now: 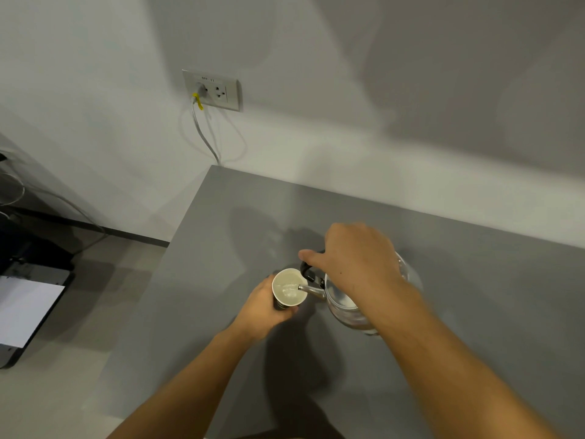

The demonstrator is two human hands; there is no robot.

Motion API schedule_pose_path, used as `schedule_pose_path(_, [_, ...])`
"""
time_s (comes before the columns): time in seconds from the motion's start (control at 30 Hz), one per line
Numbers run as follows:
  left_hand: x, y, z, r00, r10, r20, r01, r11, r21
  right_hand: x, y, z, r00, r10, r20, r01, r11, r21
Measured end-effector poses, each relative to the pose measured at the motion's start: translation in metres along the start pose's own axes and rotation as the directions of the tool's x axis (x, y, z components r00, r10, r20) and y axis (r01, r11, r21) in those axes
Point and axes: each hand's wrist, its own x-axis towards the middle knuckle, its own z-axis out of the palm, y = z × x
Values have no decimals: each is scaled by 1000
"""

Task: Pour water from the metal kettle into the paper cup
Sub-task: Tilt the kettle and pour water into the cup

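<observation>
A paper cup (289,288) with a white inside stands on the grey table (474,312), and my left hand (264,307) is wrapped around its side. My right hand (351,258) grips the black handle of the shiny metal kettle (343,304), which is tilted to the left. The kettle's spout reaches over the cup's rim, and water shows inside the cup under the spout. My right forearm hides much of the kettle's body.
A wall socket (212,90) with a plugged-in grey cable sits on the white wall behind the table's far left corner. To the left, on the floor, is a dark device with a white sheet (25,315). The table's left edge runs close to the cup.
</observation>
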Motion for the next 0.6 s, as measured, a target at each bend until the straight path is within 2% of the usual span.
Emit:
schedule_pose_path(0.4, [2,-1,-1,1000,2,5,-2,1000,31,0,7,1,999,18,-31,-17,1000,23])
schedule_pose_path(0.47, [-1,6,-2,1000,20,-2,-20,999,40,-9,15,-2,997,37,-68,-32,997,72])
schedule_pose_path(0.6, [1,6,0,1000,5,12,-6,998,68,-16,45,5,991,134,-19,-127,966,223])
